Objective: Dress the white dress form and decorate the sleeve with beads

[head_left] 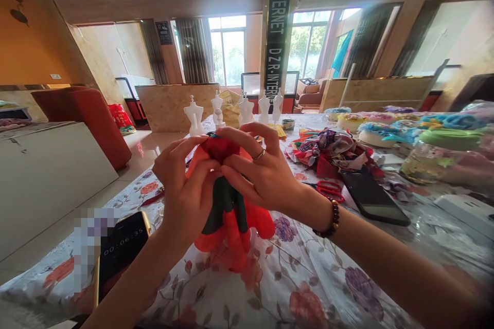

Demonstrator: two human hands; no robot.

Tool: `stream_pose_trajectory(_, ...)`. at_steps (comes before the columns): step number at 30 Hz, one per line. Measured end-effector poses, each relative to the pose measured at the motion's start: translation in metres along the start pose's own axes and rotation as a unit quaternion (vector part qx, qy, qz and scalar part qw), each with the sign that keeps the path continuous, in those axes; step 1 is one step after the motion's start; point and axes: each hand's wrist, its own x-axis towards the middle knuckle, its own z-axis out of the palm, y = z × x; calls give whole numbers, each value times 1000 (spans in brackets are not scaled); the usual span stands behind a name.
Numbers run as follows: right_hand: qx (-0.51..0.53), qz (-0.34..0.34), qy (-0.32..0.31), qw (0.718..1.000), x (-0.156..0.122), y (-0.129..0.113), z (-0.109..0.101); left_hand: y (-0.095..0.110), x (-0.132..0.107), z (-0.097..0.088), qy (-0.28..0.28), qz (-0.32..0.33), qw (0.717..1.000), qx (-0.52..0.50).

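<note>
A small doll dress (227,205) in red and dark green fabric stands upright on the flowered tablecloth, its skirt flaring out in red folds. My left hand (185,180) pinches the dark red top part from the left side. From the right, my right hand (254,164), with a ring on one finger, pinches the same top part. The fingertips of both hands come close together at the upper front of the dress. Whatever supports the dress inside is hidden by the cloth and my hands.
White mini mannequins (194,118) stand in a row behind. On the right lie a fabric scrap pile (328,149), red-handled scissors (330,190), a black phone (372,198) and a green-lidded jar (443,157). A phone showing a timer (122,254) lies by my left forearm.
</note>
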Motion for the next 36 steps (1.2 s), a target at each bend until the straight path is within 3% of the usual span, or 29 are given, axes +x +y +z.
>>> stream_pose_trajectory(6,2,-18,2,1000,-5,8,-6,0,0,1,18,-8,1000,-16)
stream_pose_trajectory(16,22,4,-73,997,-4,7,-4,3,-2,6,25,-23,999,-4)
stream_pose_trajectory(22,21,5,-98,995,-10,8,-3,-1,0,7,59,45,996,40)
stream_pose_trajectory(31,4,-26,-63,998,-7,14,-4,-1,0,3,60,87,992,63)
stream_pose_trajectory(36,-1,-13,-23,1000,-9,15,1,1,-2,5,42,63,994,74)
